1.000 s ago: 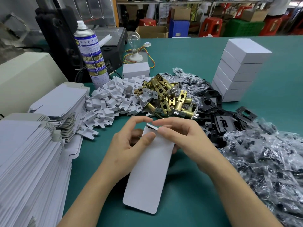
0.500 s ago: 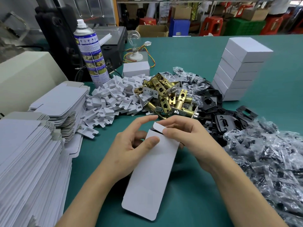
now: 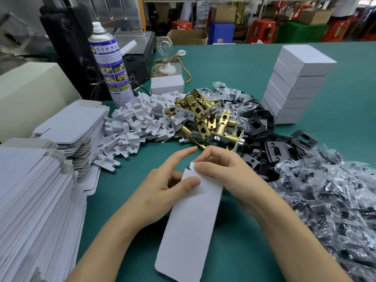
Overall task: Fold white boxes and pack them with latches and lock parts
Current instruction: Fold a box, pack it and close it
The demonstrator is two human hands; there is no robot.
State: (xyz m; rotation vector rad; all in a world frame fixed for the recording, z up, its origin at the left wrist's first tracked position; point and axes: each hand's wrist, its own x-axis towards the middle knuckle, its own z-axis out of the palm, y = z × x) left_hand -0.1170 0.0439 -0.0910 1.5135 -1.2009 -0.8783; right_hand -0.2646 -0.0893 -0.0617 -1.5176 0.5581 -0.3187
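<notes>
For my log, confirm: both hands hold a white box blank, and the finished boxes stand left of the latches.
The head view shows the finished boxes right of the latches, not left. The left hand and right hand do hold the blank.

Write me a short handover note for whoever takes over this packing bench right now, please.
Left hand holds the box blank by its upper end, thumb on top. Right hand pinches its top flap. The blank is not yet folded up; brass latches and black plates lie just beyond it. Closed white boxes stand stacked far right; flat blanks piled left. Left to do: fold this box, fill it, stack it.
</notes>
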